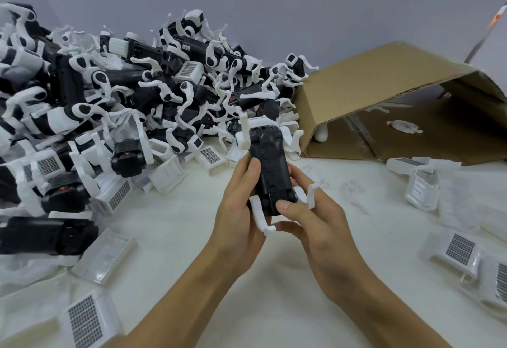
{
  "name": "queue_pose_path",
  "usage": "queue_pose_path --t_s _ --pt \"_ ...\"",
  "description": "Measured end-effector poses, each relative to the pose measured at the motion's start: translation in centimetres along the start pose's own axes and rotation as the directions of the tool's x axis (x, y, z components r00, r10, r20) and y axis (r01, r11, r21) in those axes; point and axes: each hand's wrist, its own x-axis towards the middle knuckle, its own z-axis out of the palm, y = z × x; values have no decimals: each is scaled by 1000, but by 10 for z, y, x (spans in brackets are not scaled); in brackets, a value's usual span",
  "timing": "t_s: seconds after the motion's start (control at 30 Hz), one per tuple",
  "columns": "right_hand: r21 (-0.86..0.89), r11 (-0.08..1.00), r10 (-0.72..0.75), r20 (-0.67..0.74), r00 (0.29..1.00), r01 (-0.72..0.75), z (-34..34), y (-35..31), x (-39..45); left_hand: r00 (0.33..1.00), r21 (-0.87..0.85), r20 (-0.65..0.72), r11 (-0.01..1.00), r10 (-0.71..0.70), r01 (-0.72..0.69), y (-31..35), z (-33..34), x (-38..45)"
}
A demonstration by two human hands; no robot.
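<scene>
You're gripping the black toy body (271, 172) w/ both hands — left hand (237, 205) wrapping its side, right hand (310, 216) pinching the near end. It's hovering above the desk (192, 251), beside the parts pile (109, 101).

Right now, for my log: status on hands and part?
Left hand, right hand grip black body. White legs fitted. Parts pile left, cardboard box right, neither blocking.

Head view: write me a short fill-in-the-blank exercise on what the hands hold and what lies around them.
The left hand and right hand together grip a ____ plastic body with white legs.
The cardboard box lies tipped on its ____.
The pile of assembled parts lies to the hands' ____.
Missing: black; side; left.
</scene>
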Motion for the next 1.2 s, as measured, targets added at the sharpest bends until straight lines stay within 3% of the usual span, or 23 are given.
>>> queue_pose_path --t_s 0.37,0.47,0.53,0.57,0.67,0.83,0.87,0.9,0.97,1.0,1.1,1.2 --pt "47 996 70 -29 997 -69 -1 2 -1 997 -94 4 992 -81 81 1 -2 2" --pt "-219 974 -103 -181 978 62 -10 2 4 993 -8 -118 1000 20 -21 12 -5 7" --pt "-544 831 -249 -179 952 115 -23 1 12 979 51 -156 991 131 -125 17 -8 10" --pt "-684 726 -230 -141 963 73 -30 3 17 972 48 -175 988 155 -149 19 -10 11" --pt "-900 418 37 -114 993 -119 -44 16 25 960 -47 -247 988 131 -147 19 -16 13" --pt "-910 397 -137 -185 973 -117 -38 14 20 977 -274 -211 961 -19 -41 19 -20 12" --pt "-878 463 -138 -205 969 -120 -38 14 21 974 -303 -223 953 -42 -28 20 -22 13" --pt "-787 601 -117 -259 959 -139 -38 12 22 970 -318 -237 948 -48 -31 22 -23 14" --pt "-423 897 -37 -361 932 -128 -35 4 24 963 -272 -269 961 -32 -45 23 -23 17" --pt "-201 975 10 -369 929 -90 -35 -1 25 954 -206 -300 977 -5 -60 24 -23 18" --pt "250 968 90 -270 959 -21 -37 -13 23 910 93 -365 980 196 -174 21 -21 16" --pt "292 955 106 -158 982 -56 -33 -19 19 888 350 -269 897 372 -270 11 -13 10"
